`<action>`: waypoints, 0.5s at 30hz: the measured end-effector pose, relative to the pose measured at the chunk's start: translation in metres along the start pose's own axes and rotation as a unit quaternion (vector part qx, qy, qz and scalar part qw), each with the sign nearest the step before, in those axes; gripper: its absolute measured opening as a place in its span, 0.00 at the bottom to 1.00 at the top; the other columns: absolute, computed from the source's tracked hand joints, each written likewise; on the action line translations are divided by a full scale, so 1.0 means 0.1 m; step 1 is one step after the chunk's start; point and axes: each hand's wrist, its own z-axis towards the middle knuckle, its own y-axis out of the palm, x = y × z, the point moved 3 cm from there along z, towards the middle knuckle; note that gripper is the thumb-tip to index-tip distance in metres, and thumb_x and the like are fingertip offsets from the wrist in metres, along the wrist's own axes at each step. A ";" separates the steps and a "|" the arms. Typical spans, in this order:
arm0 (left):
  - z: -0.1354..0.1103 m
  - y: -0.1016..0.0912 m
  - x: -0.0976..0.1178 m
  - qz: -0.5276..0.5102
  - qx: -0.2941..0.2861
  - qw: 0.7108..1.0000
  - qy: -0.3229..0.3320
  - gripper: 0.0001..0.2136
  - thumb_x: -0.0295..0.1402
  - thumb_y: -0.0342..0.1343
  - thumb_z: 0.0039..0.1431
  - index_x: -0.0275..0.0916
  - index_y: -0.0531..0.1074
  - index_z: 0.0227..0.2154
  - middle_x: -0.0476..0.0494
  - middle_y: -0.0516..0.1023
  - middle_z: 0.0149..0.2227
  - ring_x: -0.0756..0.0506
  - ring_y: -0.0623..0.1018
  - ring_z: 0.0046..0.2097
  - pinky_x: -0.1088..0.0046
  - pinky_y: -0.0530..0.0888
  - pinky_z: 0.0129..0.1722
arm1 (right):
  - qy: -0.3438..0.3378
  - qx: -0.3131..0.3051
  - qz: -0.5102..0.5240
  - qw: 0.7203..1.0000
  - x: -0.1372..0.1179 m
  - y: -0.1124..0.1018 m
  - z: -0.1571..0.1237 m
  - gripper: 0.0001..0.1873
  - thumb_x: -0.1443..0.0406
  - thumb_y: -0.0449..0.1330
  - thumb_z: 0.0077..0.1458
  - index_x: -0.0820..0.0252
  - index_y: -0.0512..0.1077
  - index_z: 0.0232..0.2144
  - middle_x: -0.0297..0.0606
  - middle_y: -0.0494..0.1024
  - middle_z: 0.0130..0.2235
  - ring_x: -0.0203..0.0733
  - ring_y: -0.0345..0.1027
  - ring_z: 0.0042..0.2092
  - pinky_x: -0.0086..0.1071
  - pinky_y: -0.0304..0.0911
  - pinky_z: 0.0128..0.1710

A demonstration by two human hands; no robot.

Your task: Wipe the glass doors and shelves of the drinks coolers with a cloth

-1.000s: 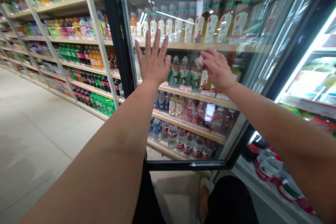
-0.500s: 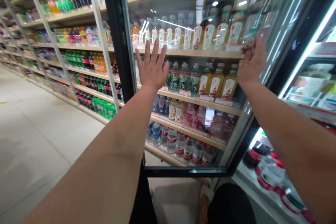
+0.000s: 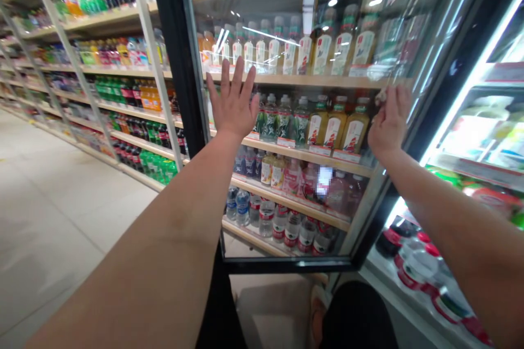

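A glass cooler door (image 3: pixel 295 27) in a black frame stands swung open before me. My left hand (image 3: pixel 233 101) lies flat on the glass near its left edge, fingers spread and stretched upward. My right hand (image 3: pixel 388 120) presses a small crumpled whitish wad (image 3: pixel 380 96) against the glass near the door's right edge, fingers curled around it. Through the glass I see shelves of drink bottles (image 3: pixel 327 125) with white, yellow and green labels.
Open shelves of soda bottles (image 3: pixel 123 92) run along the aisle at the left, beside a pale tiled floor (image 3: pixel 49 212). At the right is the lit cooler interior (image 3: pixel 483 136) with packaged goods low down. A black-clothed knee (image 3: pixel 356 316) shows at the bottom.
My right hand swept with the wad from the middle of the glass to the upper right edge, then slid down a little. The left hand stayed flat on the glass.
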 end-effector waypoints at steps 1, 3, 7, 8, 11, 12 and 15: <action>0.00 0.00 0.00 -0.004 0.009 1.000 0.006 0.33 0.36 0.48 0.72 0.59 0.44 0.76 0.60 0.39 0.77 0.42 0.33 0.77 0.45 0.22 0.74 | -0.033 -0.018 0.005 0.999 -0.04 0.03 -0.03 0.29 0.63 0.40 0.72 0.58 0.61 0.71 0.45 0.59 0.73 0.53 0.45 0.76 0.56 0.48 0.75; -0.01 0.01 -0.01 -0.010 0.025 0.999 0.017 0.35 0.35 0.49 0.71 0.58 0.42 0.76 0.59 0.39 0.77 0.43 0.31 0.77 0.45 0.21 0.74 | -0.063 -0.034 0.016 0.997 -0.05 0.07 -0.03 0.29 0.62 0.40 0.72 0.58 0.62 0.70 0.45 0.60 0.72 0.55 0.47 0.75 0.59 0.50 0.74; -0.08 0.07 0.01 -0.018 -0.065 0.991 0.118 0.35 0.38 0.49 0.70 0.58 0.42 0.76 0.65 0.36 0.77 0.46 0.30 0.76 0.52 0.23 0.76 | -0.020 0.007 0.020 1.000 -0.06 0.12 0.09 0.30 0.60 0.38 0.73 0.55 0.59 0.72 0.39 0.55 0.74 0.57 0.46 0.75 0.59 0.47 0.75; -0.11 0.11 0.03 -0.023 -0.118 0.978 0.169 0.34 0.41 0.48 0.71 0.59 0.43 0.75 0.68 0.37 0.76 0.47 0.31 0.76 0.55 0.24 0.76 | -0.030 0.005 0.019 0.999 -0.13 0.14 0.07 0.30 0.61 0.38 0.74 0.53 0.58 0.72 0.37 0.55 0.75 0.57 0.45 0.76 0.59 0.46 0.75; -0.23 0.17 0.07 -0.040 -0.225 0.938 0.263 0.29 0.47 0.42 0.72 0.62 0.47 0.74 0.76 0.44 0.75 0.48 0.32 0.77 0.58 0.24 0.76 | -0.145 -0.084 0.024 0.986 -0.47 0.23 -0.08 0.28 0.63 0.41 0.73 0.50 0.62 0.70 0.36 0.61 0.72 0.53 0.47 0.76 0.59 0.50 0.74; -0.25 0.18 0.07 -0.042 -0.229 0.936 0.264 0.29 0.48 0.40 0.73 0.61 0.47 0.74 0.75 0.45 0.75 0.48 0.32 0.77 0.58 0.25 0.77 | -0.189 -0.122 0.029 0.974 -0.56 0.26 -0.12 0.27 0.64 0.42 0.73 0.48 0.64 0.69 0.35 0.63 0.71 0.51 0.49 0.75 0.58 0.52 0.73; -0.28 0.16 0.09 -0.037 -0.212 0.945 0.246 0.28 0.48 0.38 0.74 0.57 0.50 0.74 0.71 0.47 0.75 0.47 0.32 0.76 0.58 0.25 0.77 | -0.236 -0.158 0.043 0.958 -0.56 0.24 -0.06 0.26 0.65 0.44 0.73 0.47 0.68 0.66 0.35 0.66 0.70 0.48 0.53 0.74 0.56 0.55 0.72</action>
